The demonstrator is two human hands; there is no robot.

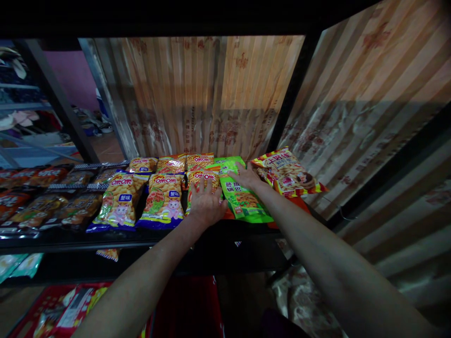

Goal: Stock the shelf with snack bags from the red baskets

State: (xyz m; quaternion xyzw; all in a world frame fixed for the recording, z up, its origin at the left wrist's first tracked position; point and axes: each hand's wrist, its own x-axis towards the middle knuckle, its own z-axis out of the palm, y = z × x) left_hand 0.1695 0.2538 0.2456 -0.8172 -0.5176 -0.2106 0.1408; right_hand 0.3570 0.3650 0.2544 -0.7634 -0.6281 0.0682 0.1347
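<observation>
My left hand [207,203] lies with fingers spread on an orange and yellow snack bag [196,178] on the black shelf. My right hand [246,177] reaches over a green snack bag [243,202], its fingers apart at the bag's upper part. To the right of that hand a red and yellow snack bag [285,172] lies tilted on the row, its left side close to my fingers. Two blue-edged snack bags, one nearer [164,199] and one farther left [120,199], stand left of my left hand. Neither hand is closed round a bag.
Dark-wrapped snack packs [75,206] fill the shelf's left end. Below, a red basket [35,305] holds packets. Black posts [294,89] frame the shelf, with corrugated sheeting [197,84] behind and at the right.
</observation>
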